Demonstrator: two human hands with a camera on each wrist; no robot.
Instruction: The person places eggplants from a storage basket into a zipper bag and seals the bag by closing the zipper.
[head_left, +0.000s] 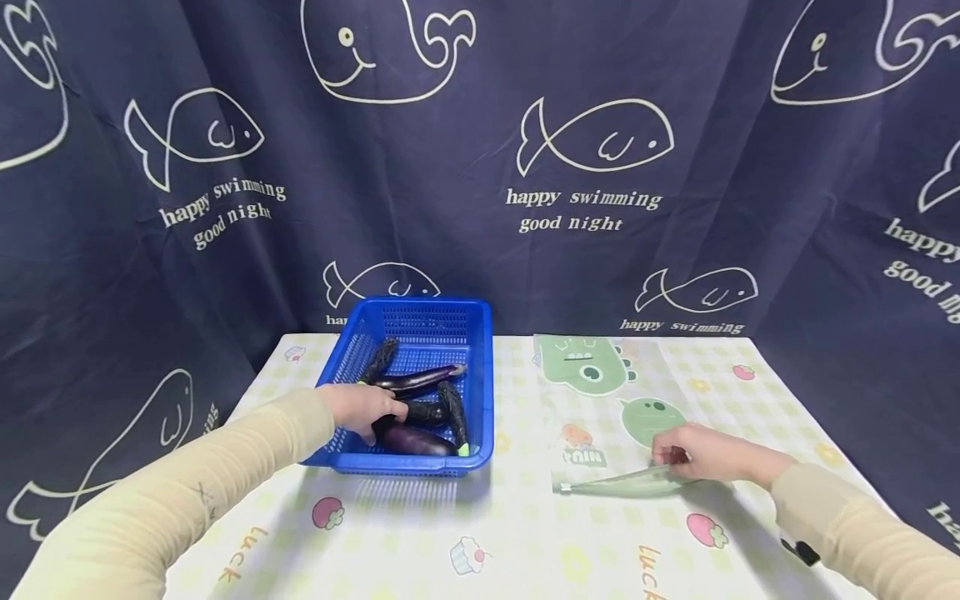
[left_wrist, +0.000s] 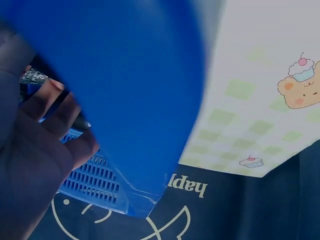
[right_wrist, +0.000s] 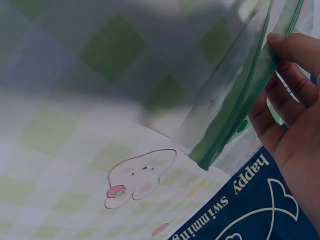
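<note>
eggplants point(head_left: 416, 441) in bskt point(head_left: 484, 400), bag point(head_left: 618, 417) r.

The bench point(head_left: 420, 575) wears a pale tablecloth point(head_left: 517, 508) with light green checks, printed with strawberries point(head_left: 705, 530), cupcakes point(head_left: 468, 556), yellow flowers point(head_left: 576, 565) and the word "luck" point(head_left: 242, 552). A blue perforated plastic basket point(head_left: 416, 463) stands upright on its left half, toward the back. To the right, well apart from the basket, a clear zip bag point(head_left: 600, 408) with green dinosaur prints lies mostly flat, its green-zipped near edge raised off the cloth.
</note>
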